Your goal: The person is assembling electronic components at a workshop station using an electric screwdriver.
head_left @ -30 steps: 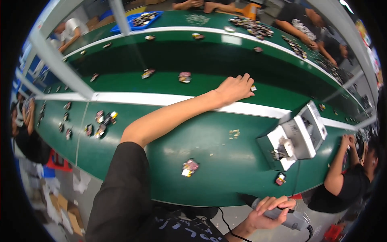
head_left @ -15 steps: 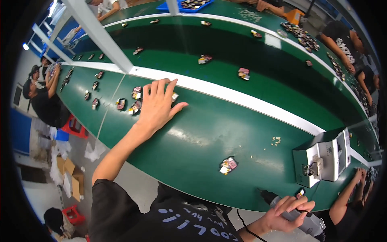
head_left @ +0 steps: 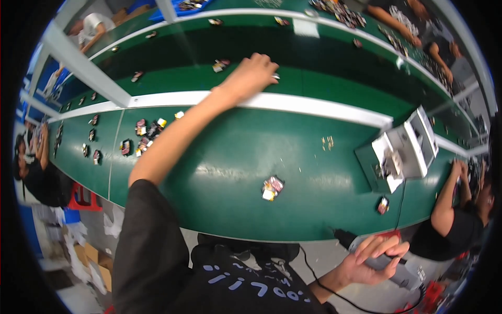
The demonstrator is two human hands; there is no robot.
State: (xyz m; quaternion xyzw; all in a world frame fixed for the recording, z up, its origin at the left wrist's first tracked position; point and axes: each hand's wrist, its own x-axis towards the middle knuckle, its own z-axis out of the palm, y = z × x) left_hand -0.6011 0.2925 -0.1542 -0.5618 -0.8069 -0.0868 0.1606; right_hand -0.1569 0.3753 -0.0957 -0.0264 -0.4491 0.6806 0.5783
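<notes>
My left hand (head_left: pixel 253 76) reaches over the white rail to the green belt. Its fingers curl down over a small part (head_left: pixel 275 77), of which only a pale bit shows past the fingertips. In my right hand (head_left: pixel 374 256) is a grey electric screwdriver (head_left: pixel 358 245) with a black nose, held at the bench's near edge, its tip pointing left. A small black housing with pink, white and yellow pieces (head_left: pixel 273 188) lies on the green bench (head_left: pixel 230 199) in front of me. More such housings (head_left: pixel 141 127) cluster beside my left forearm.
A screw feeder (head_left: pixel 392 157) stands on the right of the bench, with another housing (head_left: pixel 383 204) near it. Loose small screws (head_left: pixel 327 143) lie left of the feeder. A grey post (head_left: pixel 86 63) rises at left. Co-workers sit at both sides and across.
My left hand has moved from above the clustered housings, forward and right across the rail onto the belt, and its spread fingers have curled. My right hand still holds the screwdriver. The view has shifted.
</notes>
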